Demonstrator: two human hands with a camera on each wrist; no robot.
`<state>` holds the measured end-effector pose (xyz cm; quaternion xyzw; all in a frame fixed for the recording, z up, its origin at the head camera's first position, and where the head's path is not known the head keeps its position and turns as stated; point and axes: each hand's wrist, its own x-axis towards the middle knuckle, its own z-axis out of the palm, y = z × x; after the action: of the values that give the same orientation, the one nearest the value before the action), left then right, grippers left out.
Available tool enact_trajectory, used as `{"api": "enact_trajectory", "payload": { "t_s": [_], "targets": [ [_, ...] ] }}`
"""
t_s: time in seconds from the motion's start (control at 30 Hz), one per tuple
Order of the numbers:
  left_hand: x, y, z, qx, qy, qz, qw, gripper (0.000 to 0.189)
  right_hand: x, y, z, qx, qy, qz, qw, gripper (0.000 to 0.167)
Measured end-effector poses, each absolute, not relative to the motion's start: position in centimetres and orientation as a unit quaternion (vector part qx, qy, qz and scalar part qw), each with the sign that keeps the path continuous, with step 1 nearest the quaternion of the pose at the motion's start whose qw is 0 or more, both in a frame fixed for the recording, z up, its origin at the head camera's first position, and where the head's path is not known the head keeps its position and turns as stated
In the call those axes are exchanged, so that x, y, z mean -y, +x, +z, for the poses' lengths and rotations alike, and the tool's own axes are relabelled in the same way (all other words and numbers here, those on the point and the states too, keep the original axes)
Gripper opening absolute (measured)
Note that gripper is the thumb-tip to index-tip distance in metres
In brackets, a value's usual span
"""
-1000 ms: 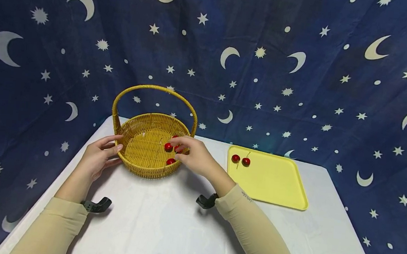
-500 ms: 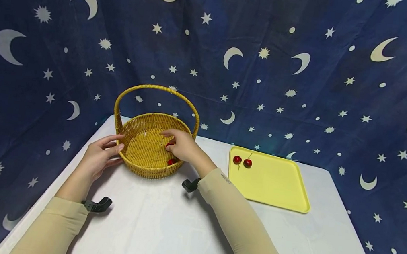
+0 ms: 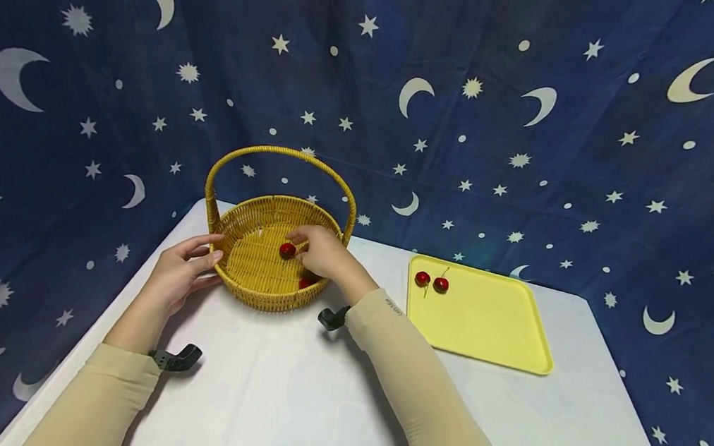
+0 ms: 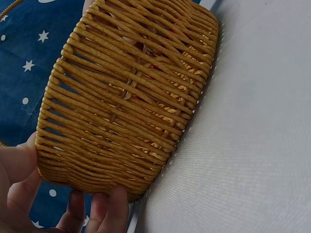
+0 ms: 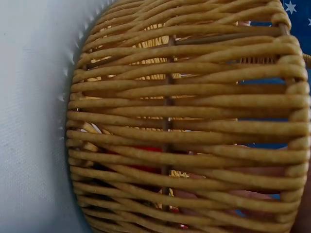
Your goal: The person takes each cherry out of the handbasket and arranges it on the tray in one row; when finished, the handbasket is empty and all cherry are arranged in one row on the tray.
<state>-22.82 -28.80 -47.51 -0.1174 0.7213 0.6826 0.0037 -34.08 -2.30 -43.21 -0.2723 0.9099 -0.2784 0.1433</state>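
A round wicker basket with a tall arched handle stands toward the left of the table. My left hand holds its left side, thumb at the rim and fingers against the outer wall; the left wrist view shows fingertips on the weave. Inside the basket, my right hand reaches over the right rim and appears to pinch a red cherry at the thumb and index finger. Another cherry lies near the basket's front right. The right hand covers part of the basket floor. Through the weave, red shows in the right wrist view.
A yellow rectangular tray lies to the right on the white-covered table. Two stemmed cherries, one left and one right, sit in its far left corner. A dark blue star-and-moon curtain hangs close behind.
My right hand has reached further left and down into the basket. One cherry has shifted left along with its fingertips. My left hand stays at the basket's side; the view has shifted slightly.
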Motion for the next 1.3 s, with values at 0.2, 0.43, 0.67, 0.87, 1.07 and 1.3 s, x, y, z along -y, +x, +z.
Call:
{"api": "enact_trajectory", "payload": {
  "t_s": [0.2, 0.43, 0.67, 0.87, 1.07, 1.3],
  "targets": [
    [28.8, -22.9, -47.4, -0.722, -0.116, 0.682, 0.004, 0.055, 2.8, -34.5, -43.4, -0.917, -0.271, -0.258, 0.140, 0.051],
    [28.9, -22.8, -47.6, -0.715, -0.114, 0.690, 0.001, 0.053, 4.1, -34.9, -43.9, -0.917, -0.272, -0.243, 0.164, 0.052],
    [28.9, -23.0, -47.8, -0.710, -0.112, 0.695, 0.000, 0.053, 5.1, -35.2, -44.5, -0.908, -0.277, -0.257, 0.180, 0.051],
    [28.8, -23.0, -47.9, -0.713, -0.114, 0.692, 0.002, 0.053, 5.8, -35.2, -45.2, -0.896, -0.315, -0.242, 0.196, 0.035],
    [28.8, -23.0, -47.8, -0.716, -0.119, 0.688, 0.003, 0.056, 5.9, -34.9, -45.0, -0.894, -0.316, -0.263, 0.178, 0.025],
    [28.8, -23.1, -48.0, -0.711, -0.120, 0.692, 0.005, 0.054, 4.6, -33.5, -43.0, -0.875, -0.318, -0.333, 0.146, 0.031]
  ]
}}
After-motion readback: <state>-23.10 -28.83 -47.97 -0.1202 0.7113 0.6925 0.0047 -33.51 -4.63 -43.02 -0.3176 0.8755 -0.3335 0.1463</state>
